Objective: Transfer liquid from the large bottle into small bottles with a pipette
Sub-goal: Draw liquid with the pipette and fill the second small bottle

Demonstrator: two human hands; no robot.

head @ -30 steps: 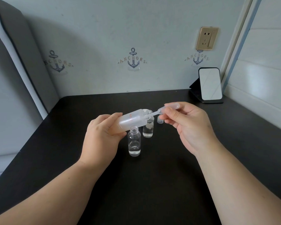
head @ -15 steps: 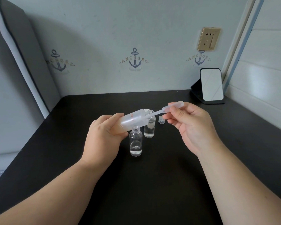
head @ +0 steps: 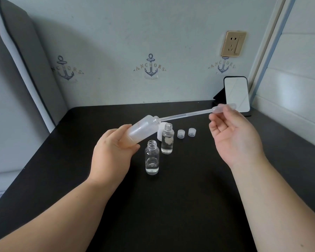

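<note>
Black counter (head: 171, 206) in a corner with anchor-print wallpaper (head: 150, 68), gold outlet (head: 233, 43), small mirror (head: 236, 94) at the back. Left hand (head: 111, 155) fingers wrap the tilted large bottle (head: 142, 130); right hand (head: 233, 135) fingers pinch the pipette (head: 189, 114) bulb, tip at the bottle's mouth. Two small bottles (head: 152, 157) stand below.
</note>
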